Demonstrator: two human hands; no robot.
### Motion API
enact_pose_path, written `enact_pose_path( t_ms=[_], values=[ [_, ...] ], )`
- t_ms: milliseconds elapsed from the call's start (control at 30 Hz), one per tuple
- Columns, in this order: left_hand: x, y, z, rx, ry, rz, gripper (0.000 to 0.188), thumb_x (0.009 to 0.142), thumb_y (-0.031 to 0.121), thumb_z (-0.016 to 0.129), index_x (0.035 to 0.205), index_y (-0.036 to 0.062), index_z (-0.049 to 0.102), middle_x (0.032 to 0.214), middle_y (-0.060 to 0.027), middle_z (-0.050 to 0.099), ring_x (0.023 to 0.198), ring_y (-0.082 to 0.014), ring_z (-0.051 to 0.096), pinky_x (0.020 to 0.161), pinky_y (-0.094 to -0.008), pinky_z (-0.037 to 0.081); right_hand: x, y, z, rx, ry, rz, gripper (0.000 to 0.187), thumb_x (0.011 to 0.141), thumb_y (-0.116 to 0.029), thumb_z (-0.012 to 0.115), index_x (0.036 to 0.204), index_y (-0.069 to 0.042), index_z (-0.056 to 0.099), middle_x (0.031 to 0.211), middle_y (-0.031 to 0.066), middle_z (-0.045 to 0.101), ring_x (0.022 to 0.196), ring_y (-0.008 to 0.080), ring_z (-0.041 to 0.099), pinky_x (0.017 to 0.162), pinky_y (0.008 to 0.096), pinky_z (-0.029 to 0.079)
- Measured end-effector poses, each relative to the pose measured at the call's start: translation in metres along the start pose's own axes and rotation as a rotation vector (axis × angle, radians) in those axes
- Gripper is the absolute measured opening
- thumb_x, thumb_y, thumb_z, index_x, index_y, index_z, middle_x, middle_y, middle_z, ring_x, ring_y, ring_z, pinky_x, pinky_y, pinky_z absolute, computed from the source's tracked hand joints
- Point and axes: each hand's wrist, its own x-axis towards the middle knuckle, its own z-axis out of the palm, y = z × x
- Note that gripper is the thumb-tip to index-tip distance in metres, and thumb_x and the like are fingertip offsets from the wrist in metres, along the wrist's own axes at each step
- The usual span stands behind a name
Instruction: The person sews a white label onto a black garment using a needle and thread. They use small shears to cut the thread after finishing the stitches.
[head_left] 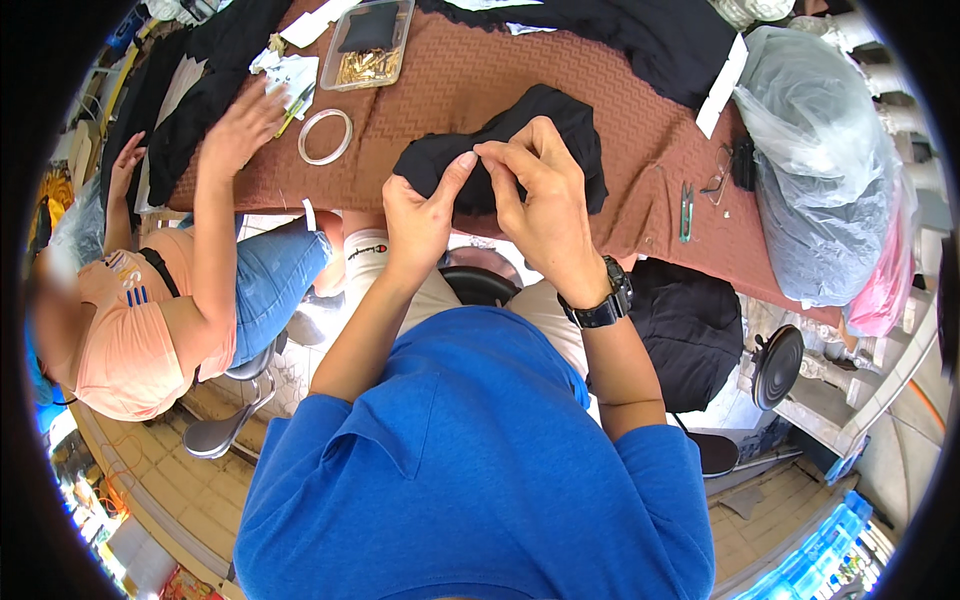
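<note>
A piece of black fabric (560, 120) lies bunched at the near edge of the table, partly raised. My left hand (420, 215) pinches the fabric's near left edge between thumb and fingers. Right beside that thumb, my right hand (540, 190) is closed in a pinch, its fingertips almost meeting the left thumb. Whatever sits between the right fingertips is too small to make out. A black watch is on my right wrist.
A brown cloth covers the table (400, 110). On it are a clear box (367, 45) of gold-coloured pieces, a clear ring (325, 137), green-handled snips (686, 212) and a stuffed plastic bag (815, 170). A co-worker (150, 320) sits at the left, hands near black cloth.
</note>
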Motion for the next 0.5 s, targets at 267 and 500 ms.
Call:
enact_pose_path(
  t_ms=[267, 500],
  values=[
    [0.0001, -0.0004, 0.0016, -0.106, -0.070, -0.083, 0.012, 0.094, 0.008, 0.069, 0.100, -0.0025, 0.072, 0.090, -0.0032, 0.072, 0.080, -0.0078, 0.063, 0.073, -0.0245, 0.052, 0.0057, -0.0083, -0.0042, 0.142, 0.035, 0.090, 0.023, 0.082, 0.009, 0.068, 0.103, 0.001, 0.067, 0.082, 0.0106, 0.057, 0.071, 0.0207, 0.060, 0.063, 0.0334, 0.049],
    [-0.0005, 0.0018, 0.0021, -0.148, -0.098, -0.180, 0.013, 0.094, 0.009, 0.070, 0.101, -0.0018, 0.073, 0.092, -0.0026, 0.072, 0.083, -0.0080, 0.063, 0.073, -0.0245, 0.052, 0.0013, -0.0002, 0.0045, 0.143, 0.076, 0.032, 0.017, 0.081, 0.010, 0.067, 0.093, 0.001, 0.059, 0.083, 0.0137, 0.058, 0.075, 0.0291, 0.063, 0.067, 0.0375, 0.051]
  ],
)
